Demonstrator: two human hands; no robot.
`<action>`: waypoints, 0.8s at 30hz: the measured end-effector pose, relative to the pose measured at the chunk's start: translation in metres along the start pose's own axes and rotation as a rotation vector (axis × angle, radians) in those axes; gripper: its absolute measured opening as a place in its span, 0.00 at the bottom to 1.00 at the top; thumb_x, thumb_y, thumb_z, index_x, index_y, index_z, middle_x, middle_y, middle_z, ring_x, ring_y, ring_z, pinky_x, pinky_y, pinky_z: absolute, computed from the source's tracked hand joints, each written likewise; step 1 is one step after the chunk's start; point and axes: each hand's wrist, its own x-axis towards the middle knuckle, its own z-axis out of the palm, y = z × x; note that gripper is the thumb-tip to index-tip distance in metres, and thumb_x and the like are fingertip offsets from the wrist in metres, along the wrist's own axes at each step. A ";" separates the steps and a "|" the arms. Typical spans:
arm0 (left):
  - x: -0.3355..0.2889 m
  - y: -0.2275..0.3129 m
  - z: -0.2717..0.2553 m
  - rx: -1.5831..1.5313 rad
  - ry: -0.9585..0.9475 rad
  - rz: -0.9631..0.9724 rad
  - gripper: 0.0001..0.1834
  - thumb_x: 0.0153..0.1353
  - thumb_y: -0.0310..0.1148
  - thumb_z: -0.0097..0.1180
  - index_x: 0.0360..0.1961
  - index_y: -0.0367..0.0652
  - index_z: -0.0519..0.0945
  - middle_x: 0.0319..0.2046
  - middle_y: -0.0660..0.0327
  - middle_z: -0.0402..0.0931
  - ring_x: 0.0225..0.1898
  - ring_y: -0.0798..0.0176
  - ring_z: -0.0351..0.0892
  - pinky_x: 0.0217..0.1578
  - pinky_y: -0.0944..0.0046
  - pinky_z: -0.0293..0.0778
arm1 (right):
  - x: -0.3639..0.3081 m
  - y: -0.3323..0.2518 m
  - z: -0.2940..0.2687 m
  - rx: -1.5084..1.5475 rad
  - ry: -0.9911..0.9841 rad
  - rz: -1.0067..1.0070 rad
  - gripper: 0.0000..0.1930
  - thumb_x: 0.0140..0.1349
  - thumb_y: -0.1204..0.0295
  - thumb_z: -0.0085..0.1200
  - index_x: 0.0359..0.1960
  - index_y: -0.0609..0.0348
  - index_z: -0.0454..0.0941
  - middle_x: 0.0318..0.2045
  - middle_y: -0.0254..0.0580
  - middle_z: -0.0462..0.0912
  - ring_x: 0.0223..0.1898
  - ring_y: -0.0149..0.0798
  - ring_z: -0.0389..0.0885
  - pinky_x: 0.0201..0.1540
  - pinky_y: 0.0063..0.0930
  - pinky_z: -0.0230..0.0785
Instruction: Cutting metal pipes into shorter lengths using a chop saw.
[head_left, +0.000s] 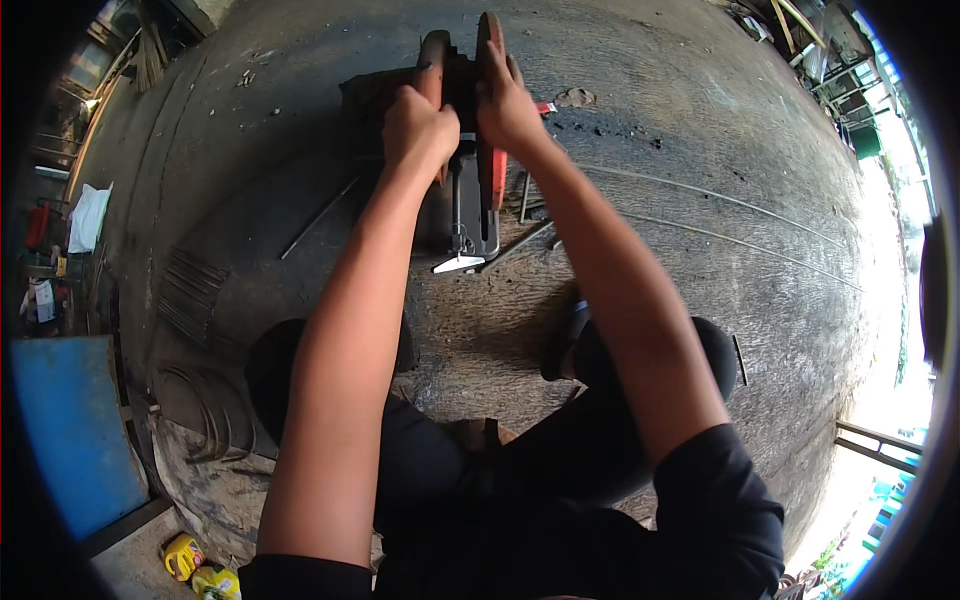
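Fingers of the left hand (421,128) wrapped the curved orange part (432,62) of a chop saw (487,222); the right hand (510,112) lay along its thin red disc (499,180), whether grasping I could not tell. The saw stood on rough concrete (740,290), long axis pointing between the knees (280,375), grey metal base nearest.

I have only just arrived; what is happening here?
A person's left hand is closed on the orange curved part of what looks like a cut-off saw. The right hand is on its red round part, seen edge-on. The machine stands on the floor, with thin rods lying to the left.
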 end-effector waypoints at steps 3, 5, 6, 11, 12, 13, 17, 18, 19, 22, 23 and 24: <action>0.024 0.015 -0.005 -0.001 -0.075 0.011 0.21 0.50 0.33 0.54 0.44 0.29 0.74 0.41 0.36 0.77 0.47 0.40 0.77 0.50 0.52 0.72 | 0.036 0.031 0.018 -0.072 0.100 -0.192 0.27 0.63 0.69 0.45 0.64 0.62 0.60 0.61 0.61 0.64 0.61 0.60 0.64 0.60 0.42 0.62; 0.032 0.039 -0.008 -0.016 -0.142 0.023 0.20 0.48 0.32 0.53 0.41 0.29 0.77 0.42 0.37 0.77 0.48 0.43 0.77 0.50 0.54 0.73 | 0.063 0.056 0.010 -0.068 0.062 -0.259 0.31 0.62 0.70 0.42 0.67 0.56 0.50 0.65 0.63 0.53 0.64 0.66 0.54 0.64 0.43 0.55; 0.035 0.051 -0.009 -0.031 -0.152 0.017 0.19 0.47 0.31 0.53 0.40 0.29 0.79 0.42 0.38 0.77 0.48 0.44 0.78 0.50 0.55 0.73 | 0.070 0.060 0.005 -0.052 0.025 -0.332 0.36 0.61 0.71 0.40 0.71 0.50 0.40 0.68 0.66 0.42 0.66 0.71 0.44 0.67 0.43 0.48; 0.087 0.056 -0.019 -0.260 -0.331 -0.232 0.24 0.59 0.39 0.51 0.55 0.41 0.72 0.47 0.45 0.73 0.45 0.48 0.73 0.37 0.39 0.70 | 0.052 -0.029 -0.005 0.078 0.073 0.095 0.30 0.63 0.71 0.39 0.68 0.49 0.49 0.55 0.71 0.66 0.49 0.71 0.71 0.49 0.54 0.68; 0.092 0.059 -0.010 -0.272 -0.382 -0.132 0.22 0.57 0.37 0.52 0.50 0.36 0.74 0.47 0.45 0.72 0.43 0.48 0.73 0.38 0.40 0.70 | 0.055 -0.023 -0.013 0.064 0.081 0.108 0.30 0.63 0.71 0.39 0.68 0.49 0.49 0.55 0.71 0.66 0.49 0.71 0.71 0.49 0.54 0.68; 0.132 0.046 -0.005 -0.238 -0.538 -0.223 0.24 0.56 0.35 0.51 0.50 0.29 0.70 0.46 0.41 0.71 0.41 0.44 0.72 0.39 0.38 0.69 | 0.060 -0.031 -0.012 0.072 0.090 0.086 0.30 0.63 0.71 0.39 0.68 0.48 0.49 0.55 0.71 0.67 0.48 0.71 0.72 0.48 0.53 0.68; 0.153 0.049 -0.016 -0.294 -0.659 -0.252 0.32 0.55 0.33 0.53 0.57 0.25 0.60 0.55 0.33 0.63 0.50 0.32 0.68 0.46 0.31 0.66 | 0.063 -0.035 -0.012 0.025 0.104 0.092 0.29 0.62 0.72 0.40 0.67 0.51 0.53 0.52 0.71 0.70 0.47 0.69 0.73 0.47 0.52 0.69; 0.145 0.053 -0.019 -0.325 -0.678 -0.334 0.34 0.55 0.33 0.55 0.58 0.23 0.58 0.55 0.33 0.63 0.49 0.32 0.69 0.47 0.32 0.66 | 0.063 -0.030 -0.008 0.018 0.093 0.111 0.29 0.62 0.72 0.40 0.67 0.51 0.53 0.52 0.71 0.70 0.47 0.69 0.73 0.47 0.52 0.69; 0.156 0.054 -0.015 -0.304 -0.649 -0.217 0.34 0.55 0.33 0.55 0.58 0.24 0.59 0.55 0.33 0.63 0.48 0.33 0.70 0.46 0.34 0.68 | 0.069 -0.028 -0.011 0.015 0.122 0.074 0.29 0.62 0.72 0.41 0.66 0.54 0.55 0.50 0.72 0.71 0.46 0.69 0.74 0.47 0.52 0.69; 0.146 0.075 -0.020 -0.249 -0.633 -0.243 0.31 0.55 0.33 0.56 0.55 0.25 0.64 0.53 0.35 0.66 0.47 0.38 0.72 0.45 0.40 0.71 | 0.073 -0.021 -0.014 0.009 0.117 0.082 0.28 0.60 0.73 0.41 0.64 0.61 0.59 0.45 0.75 0.73 0.45 0.69 0.75 0.47 0.51 0.70; 0.167 0.067 -0.012 -0.222 -0.656 -0.128 0.27 0.55 0.33 0.57 0.52 0.26 0.68 0.51 0.37 0.70 0.46 0.41 0.74 0.42 0.42 0.73 | 0.074 -0.019 -0.012 0.005 0.135 0.044 0.28 0.59 0.73 0.41 0.64 0.62 0.58 0.45 0.75 0.73 0.46 0.69 0.75 0.48 0.51 0.69; 0.168 0.064 -0.011 -0.225 -0.659 -0.139 0.27 0.55 0.33 0.57 0.52 0.26 0.68 0.51 0.37 0.70 0.46 0.41 0.74 0.42 0.42 0.73 | 0.075 -0.020 -0.010 0.002 0.156 0.004 0.28 0.59 0.74 0.41 0.64 0.63 0.58 0.44 0.76 0.73 0.46 0.68 0.75 0.48 0.51 0.69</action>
